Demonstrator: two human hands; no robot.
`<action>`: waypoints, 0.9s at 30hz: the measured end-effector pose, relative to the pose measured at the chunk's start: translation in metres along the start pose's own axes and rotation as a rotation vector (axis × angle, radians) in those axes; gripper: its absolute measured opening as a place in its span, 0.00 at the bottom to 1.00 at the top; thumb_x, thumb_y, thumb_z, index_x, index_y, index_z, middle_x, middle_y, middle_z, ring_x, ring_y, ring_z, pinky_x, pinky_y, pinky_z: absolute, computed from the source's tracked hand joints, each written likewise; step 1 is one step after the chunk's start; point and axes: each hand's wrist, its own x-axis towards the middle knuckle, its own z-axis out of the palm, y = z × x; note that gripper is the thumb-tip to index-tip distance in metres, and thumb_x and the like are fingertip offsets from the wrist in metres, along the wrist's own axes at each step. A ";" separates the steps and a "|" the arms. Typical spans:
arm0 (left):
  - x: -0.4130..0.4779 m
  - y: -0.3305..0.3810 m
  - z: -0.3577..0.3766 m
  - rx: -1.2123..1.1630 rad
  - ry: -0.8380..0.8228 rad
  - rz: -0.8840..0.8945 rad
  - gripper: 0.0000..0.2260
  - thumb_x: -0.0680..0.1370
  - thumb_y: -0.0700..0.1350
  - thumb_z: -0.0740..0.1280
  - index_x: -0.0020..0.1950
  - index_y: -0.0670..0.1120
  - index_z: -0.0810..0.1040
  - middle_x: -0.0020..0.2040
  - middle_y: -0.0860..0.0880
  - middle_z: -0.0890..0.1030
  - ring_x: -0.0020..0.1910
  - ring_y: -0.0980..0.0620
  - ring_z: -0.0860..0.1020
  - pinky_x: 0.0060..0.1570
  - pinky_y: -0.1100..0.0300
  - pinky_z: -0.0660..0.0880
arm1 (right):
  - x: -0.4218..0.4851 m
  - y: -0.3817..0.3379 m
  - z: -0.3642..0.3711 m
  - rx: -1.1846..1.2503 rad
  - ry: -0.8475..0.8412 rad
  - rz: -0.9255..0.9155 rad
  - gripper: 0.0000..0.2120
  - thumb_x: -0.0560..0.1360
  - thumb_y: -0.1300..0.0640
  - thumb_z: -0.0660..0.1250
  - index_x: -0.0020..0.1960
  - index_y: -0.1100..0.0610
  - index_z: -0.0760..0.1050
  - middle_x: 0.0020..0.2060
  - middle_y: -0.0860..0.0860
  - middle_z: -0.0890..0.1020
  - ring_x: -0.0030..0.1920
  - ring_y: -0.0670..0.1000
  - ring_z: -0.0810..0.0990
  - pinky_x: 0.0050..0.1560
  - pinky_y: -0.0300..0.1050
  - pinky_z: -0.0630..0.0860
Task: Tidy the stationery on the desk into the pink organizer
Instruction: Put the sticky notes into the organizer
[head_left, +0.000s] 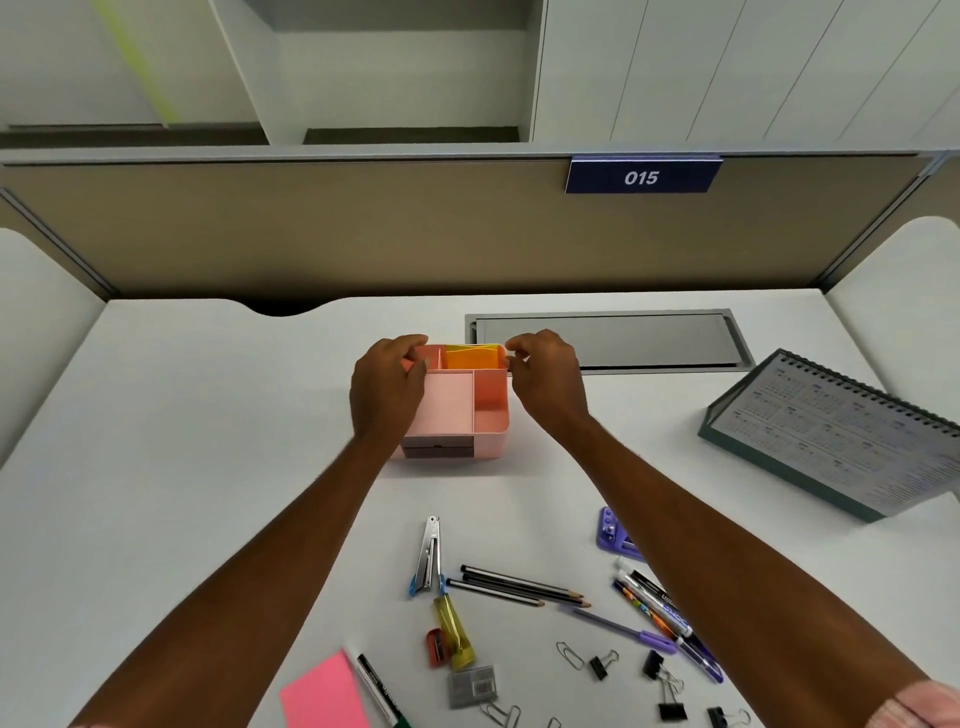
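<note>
Centrally on the white bench (182, 415) stands the pink organizer (462, 410), upright, with its open compartments facing up and a grey drawer front (438, 447) on its near face. A yellow-orange item (470, 357) sits in the far compartment. The left hand (387, 387) contacts the organizer at its 9 o'clock side, fingers curled over the far-left rim. The right hand (545, 379) contacts it at the 3 o'clock side, fingertips pinched at the far-right corner. Both grips are narrow and closed on the organizer's rim.

Loose stationery lies at 6 o'clock from the organizer, well apart from it. A stapler (430, 555) lies nearest, with three dark pencils (519, 587) just beside it at its 3 o'clock. A yellow glue tube (454, 631) and a red sharpener (437, 647) lie touching, with a grey staple box (471, 687) at their 6 o'clock. A pink sticky-note pad (324, 693) and a black marker (376, 688) lie at 7 o'clock. A purple pen (626, 630), a bundle of pens (660, 605), paper clips (570, 656) and black binder clips (662, 675) lie at 5 o'clock, partly under the right forearm. A purple holder (613, 530) lies near the same forearm.

A desk calendar (841, 436) stands at 3 o'clock.
</note>
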 end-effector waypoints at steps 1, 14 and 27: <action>-0.006 -0.004 -0.005 0.002 0.020 -0.014 0.14 0.81 0.45 0.71 0.67 0.47 0.82 0.62 0.45 0.84 0.58 0.44 0.83 0.57 0.50 0.81 | -0.004 0.001 -0.001 0.010 0.006 0.006 0.09 0.79 0.58 0.71 0.58 0.59 0.84 0.53 0.56 0.85 0.50 0.55 0.82 0.48 0.42 0.74; -0.152 -0.072 -0.087 0.095 -0.068 -0.295 0.18 0.77 0.50 0.75 0.65 0.50 0.77 0.51 0.51 0.77 0.47 0.46 0.79 0.44 0.53 0.76 | -0.080 0.005 -0.009 0.110 0.106 0.053 0.07 0.79 0.58 0.71 0.56 0.55 0.84 0.52 0.51 0.84 0.51 0.50 0.82 0.52 0.40 0.75; -0.304 -0.080 -0.144 0.470 -0.764 -0.353 0.60 0.52 0.73 0.74 0.81 0.60 0.58 0.77 0.55 0.57 0.77 0.49 0.59 0.66 0.50 0.70 | -0.207 -0.002 -0.003 0.238 -0.029 0.115 0.06 0.80 0.56 0.70 0.56 0.51 0.82 0.52 0.46 0.82 0.46 0.45 0.80 0.48 0.45 0.81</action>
